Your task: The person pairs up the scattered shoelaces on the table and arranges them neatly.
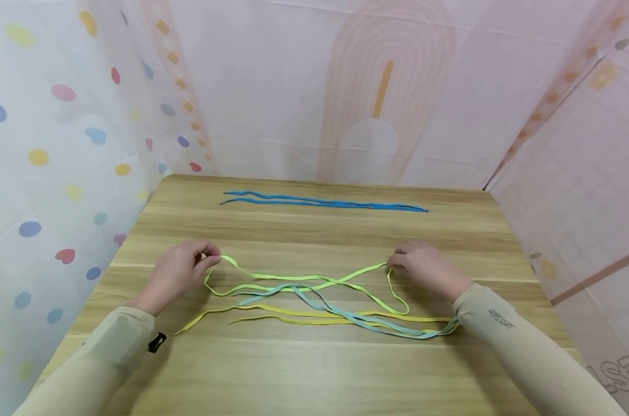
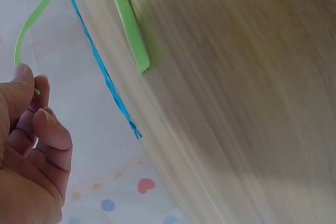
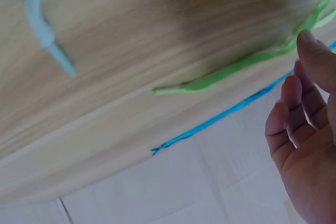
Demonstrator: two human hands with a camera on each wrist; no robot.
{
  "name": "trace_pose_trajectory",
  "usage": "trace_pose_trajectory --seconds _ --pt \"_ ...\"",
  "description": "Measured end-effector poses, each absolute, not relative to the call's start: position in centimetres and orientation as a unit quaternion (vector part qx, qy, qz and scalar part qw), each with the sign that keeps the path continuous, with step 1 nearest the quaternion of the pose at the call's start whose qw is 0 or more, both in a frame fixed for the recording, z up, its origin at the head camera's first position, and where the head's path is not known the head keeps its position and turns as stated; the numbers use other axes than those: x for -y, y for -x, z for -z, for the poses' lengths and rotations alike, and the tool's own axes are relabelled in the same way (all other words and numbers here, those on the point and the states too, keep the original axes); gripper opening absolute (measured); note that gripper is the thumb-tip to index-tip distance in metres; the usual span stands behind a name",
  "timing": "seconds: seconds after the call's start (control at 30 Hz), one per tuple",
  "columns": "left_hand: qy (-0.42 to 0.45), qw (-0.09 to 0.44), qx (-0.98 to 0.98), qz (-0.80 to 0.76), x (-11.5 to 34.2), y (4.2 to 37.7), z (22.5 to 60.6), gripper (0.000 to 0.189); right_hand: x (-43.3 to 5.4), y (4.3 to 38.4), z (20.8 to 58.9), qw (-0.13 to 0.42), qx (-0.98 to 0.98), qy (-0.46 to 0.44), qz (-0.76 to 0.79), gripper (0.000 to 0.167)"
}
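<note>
My left hand (image 1: 181, 268) pinches one stretch of a lime green shoelace (image 1: 293, 277) between thumb and forefinger, a short tip poking out in the left wrist view. Across from it, my right hand (image 1: 423, 263) holds the same lace at the fingertips, with a loop hanging down toward the front. Between the hands the lime strands cross each other. A mint shoelace (image 1: 356, 318) lies just in front, its bend overlapping the lime strands. Beneath it runs a folded yellow shoelace (image 1: 293, 320), two tips pointing left. The right sleeve hides the right ends of the mint and yellow laces.
A blue shoelace (image 1: 335, 204) lies doubled along the far part of the wooden table (image 1: 314, 375). Printed cloth hangings (image 1: 272, 86) rise behind the table and at both sides. Both forearms wear beige sleeves, with a small black clip (image 1: 157, 342) by the left one.
</note>
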State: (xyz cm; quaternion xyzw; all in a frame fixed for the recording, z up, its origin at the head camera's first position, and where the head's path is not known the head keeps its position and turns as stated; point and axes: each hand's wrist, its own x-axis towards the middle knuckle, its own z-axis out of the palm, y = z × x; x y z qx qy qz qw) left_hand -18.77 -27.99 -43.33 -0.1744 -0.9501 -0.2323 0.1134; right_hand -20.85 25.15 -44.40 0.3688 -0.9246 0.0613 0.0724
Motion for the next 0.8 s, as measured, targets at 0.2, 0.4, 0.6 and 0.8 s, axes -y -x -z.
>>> trace_pose_trajectory --seconds 0.2,0.4,0.6,0.8 --pt "0.184 0.108 0.95 0.228 27.9 18.6 43.3 0.009 -24.6 21.3 45.1 0.029 0.934 -0.351 -0.053 0.023" --pt "0.178 0.095 0.951 0.233 27.9 18.6 43.1 0.009 -25.5 20.9 45.3 -0.008 0.944 -0.324 -0.055 0.029" --pt "0.177 0.079 0.952 0.235 28.4 18.7 43.4 0.008 -27.8 18.6 44.9 -0.049 0.945 -0.313 -0.082 0.027" --pt "0.162 0.093 0.955 0.232 29.5 18.5 43.2 0.006 -29.6 17.0 44.3 -0.067 0.926 -0.288 -0.234 0.023"
